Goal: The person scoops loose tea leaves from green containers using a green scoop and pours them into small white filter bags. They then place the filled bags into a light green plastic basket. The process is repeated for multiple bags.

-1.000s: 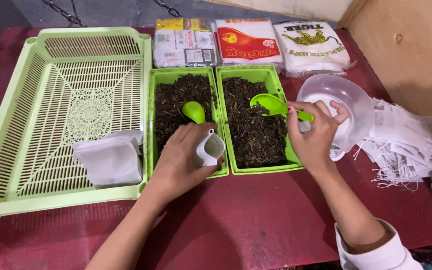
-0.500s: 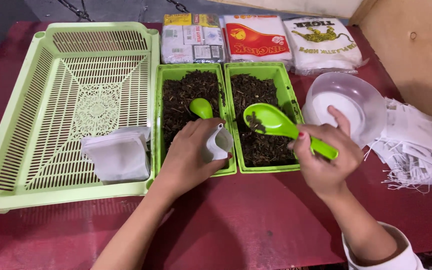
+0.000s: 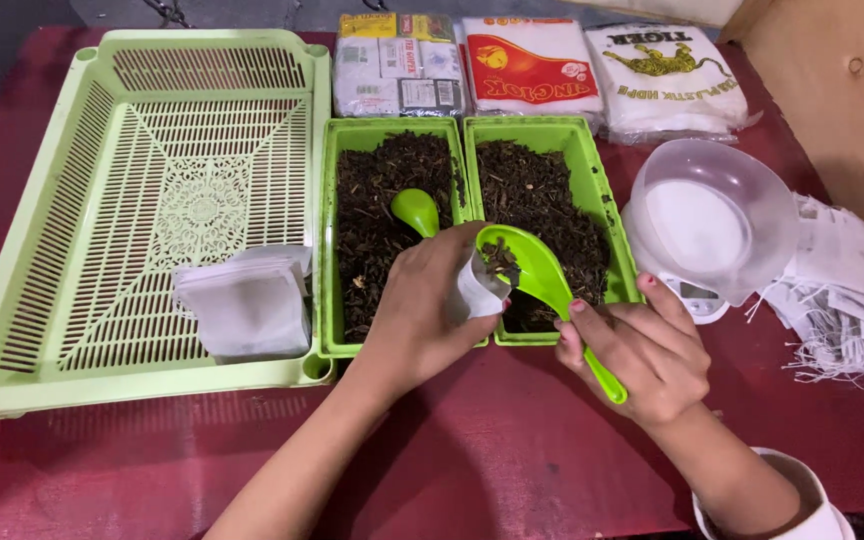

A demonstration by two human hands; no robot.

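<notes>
The left hand point(image 3: 417, 310) reaches in from the near left, fingers curled closed. Just right of it, the right hand point(image 3: 642, 355) is fisted, forearm near right

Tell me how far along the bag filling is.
Done: a small stack of white bags lies in the slatted tray. In hand: the left hand holds an open small bag while the right hand tips the green scoop of dark leaves toward it. Left: a pile of empty bags waits at the right.
</notes>
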